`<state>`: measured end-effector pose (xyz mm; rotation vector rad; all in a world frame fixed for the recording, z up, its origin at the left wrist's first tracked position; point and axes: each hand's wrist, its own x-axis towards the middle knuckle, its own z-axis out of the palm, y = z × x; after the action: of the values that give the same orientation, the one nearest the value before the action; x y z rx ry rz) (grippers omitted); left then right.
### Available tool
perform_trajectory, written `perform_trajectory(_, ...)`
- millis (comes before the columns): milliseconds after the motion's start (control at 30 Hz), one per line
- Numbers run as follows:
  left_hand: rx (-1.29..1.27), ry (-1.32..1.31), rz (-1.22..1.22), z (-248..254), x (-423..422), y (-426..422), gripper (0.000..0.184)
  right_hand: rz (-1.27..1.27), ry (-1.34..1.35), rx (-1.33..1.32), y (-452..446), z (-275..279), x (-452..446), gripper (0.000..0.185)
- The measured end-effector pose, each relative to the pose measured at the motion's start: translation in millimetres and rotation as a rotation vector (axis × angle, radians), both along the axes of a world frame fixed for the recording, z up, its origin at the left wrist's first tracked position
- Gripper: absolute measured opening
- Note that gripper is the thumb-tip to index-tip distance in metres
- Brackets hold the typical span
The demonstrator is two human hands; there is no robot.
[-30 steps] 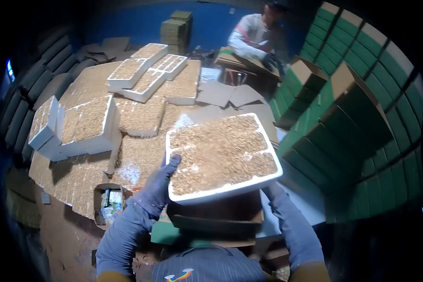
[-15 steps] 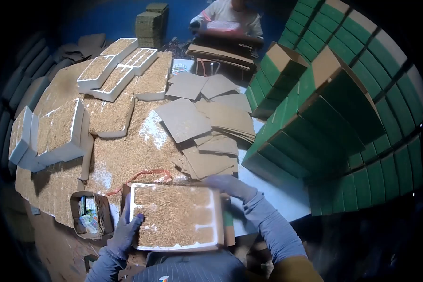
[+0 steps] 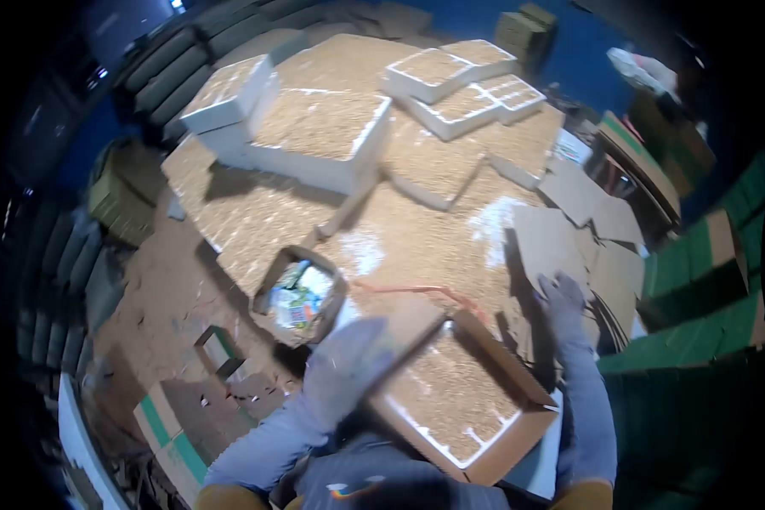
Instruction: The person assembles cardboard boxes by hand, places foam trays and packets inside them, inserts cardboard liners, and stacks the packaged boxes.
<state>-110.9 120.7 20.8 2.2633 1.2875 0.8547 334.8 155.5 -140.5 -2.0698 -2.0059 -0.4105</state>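
In front of my body a cardboard carton [image 3: 512, 367] stands tilted in view. Inside it sits a white foam tray [image 3: 455, 399] filled with tan, husk-like grains. My left hand [image 3: 348, 357], gloved and smeared by motion, is beside the carton's left edge; its fingers cannot be made out. At the right, my gloved right hand [image 3: 565, 302] reaches past the carton, fingers apart, touching the lower edge of a grey-brown cardboard sheet [image 3: 548, 242] on a loose pile.
Spilled grains cover the table [image 3: 425, 246]. Filled foam trays [image 3: 319, 123] stand at its far side. A small box with colourful packets [image 3: 297, 297] sits at the near left edge. Green cartons [image 3: 680, 331] are stacked right. Another carton [image 3: 174, 433] lies low left.
The view has swung left. My left hand has left the tray's side, and my right hand has moved to the cardboard sheets. The tray now sits down between the carton walls.
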Motion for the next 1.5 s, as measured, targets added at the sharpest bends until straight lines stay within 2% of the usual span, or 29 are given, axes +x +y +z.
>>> perform_trajectory(33, -0.095, -0.057, 0.156, -22, -24, 15, 0.041, -0.008, 0.039, -0.091, -20, 27, -14, 0.037)
perform_trajectory(67, -0.209, -0.191, 0.291, -21, -39, 31, 0.038, -0.009, 0.101, -0.23, -36, 54, -24, 0.037)
perform_trajectory(100, -0.108, -0.041, 0.352, -58, -72, 55, 0.035, -0.02, 0.157, -0.37, -50, 76, -30, 0.038)
perform_trajectory(167, -0.167, 0.09, 0.501, -104, -113, 97, 0.029, -0.038, 0.143, -0.115, -74, 105, -37, 0.039)
perform_trajectory(233, -0.186, 0.194, 0.537, -127, -129, 126, 0.034, -0.123, 0.385, 0.113, -98, 141, -54, 0.037)
perform_trajectory(267, -0.239, 0.249, 0.553, -131, -129, 135, 0.036, -0.231, 0.626, 0.227, -111, 142, -55, 0.035)
perform_trajectory(300, -0.291, 0.305, 0.566, -134, -128, 142, 0.037, -0.254, 0.668, 0.273, -128, 150, -56, 0.03)
perform_trajectory(367, -0.161, 0.406, 0.519, -137, -120, 142, 0.04, -0.306, 0.819, 0.387, -157, 154, -67, 0.03)
perform_trajectory(433, -0.075, 0.508, 0.523, -134, -114, 135, 0.04, -0.383, 0.744, 0.383, -187, 159, -83, 0.032)
perform_trajectory(467, -0.045, 0.442, 0.506, -139, -118, 133, 0.042, -0.416, 0.707, 0.377, -198, 160, -91, 0.033)
perform_trajectory(567, -0.278, 0.41, 0.198, -144, -143, 127, 0.043, -0.471, 0.747, 0.436, -228, 157, -109, 0.033)
perform_trajectory(600, -0.197, 0.6, 0.177, -149, -145, 121, 0.041, -0.49, 0.739, 0.446, -235, 156, -114, 0.032)
perform_trajectory(700, -0.132, 0.897, 0.138, -149, -149, 121, 0.039, -0.53, 0.823, 0.468, -241, 153, -127, 0.032)
perform_trajectory(733, -0.126, 0.841, 0.149, -149, -151, 123, 0.03, -0.447, 0.823, 0.471, -242, 152, -127, 0.032)
perform_trajectory(833, -0.3, 0.673, 0.115, -144, -162, 130, 0.032, -0.419, 0.797, 0.477, -243, 156, -130, 0.031)
perform_trajectory(967, -0.098, 0.374, 0.187, -128, -166, 112, 0.022, -0.411, 0.754, 0.498, -249, 163, -131, 0.03)
perform_trajectory(1033, -0.16, 0.155, 0.225, -110, -159, 109, 0.017, -0.391, 0.757, 0.524, -251, 168, -136, 0.03)
perform_trajectory(1100, 0.057, -0.021, 0.317, -90, -141, 101, 0.017, -0.361, 0.769, 0.553, -251, 172, -143, 0.03)
perform_trajectory(1133, 0.177, -0.057, 0.322, -58, -120, 88, 0.016, -0.344, 0.78, 0.569, -249, 172, -148, 0.031)
perform_trajectory(1167, 0.342, -0.057, 0.277, -39, -101, 78, 0.015, -0.331, 0.788, 0.585, -248, 171, -153, 0.032)
perform_trajectory(1233, 0.365, -0.156, -0.013, -19, -58, 53, 0.023, -0.162, 0.555, 0.538, -243, 165, -159, 0.04)
perform_trajectory(1300, 0.31, 0.121, -0.38, -6, -17, 23, 0.036, -0.035, 0.525, 0.493, -242, 147, -167, 0.053)
perform_trajectory(1333, 0.241, 0.167, -0.424, -4, -7, 12, 0.044, 0.066, 0.384, 0.412, -238, 159, -176, 0.046)
perform_trajectory(1367, 0.257, 0.079, -0.351, 5, -5, 9, 0.037, 0.169, 0.248, 0.329, -235, 172, -183, 0.04)
perform_trajectory(1467, 0.138, -0.254, -0.069, 29, -16, 22, 0.025, 0.364, 0.162, -0.218, -243, 186, -186, 0.04)
perform_trajectory(1500, 0.154, -0.224, -0.177, 36, -10, 24, 0.024, 0.433, 0.148, -0.405, -242, 188, -188, 0.039)
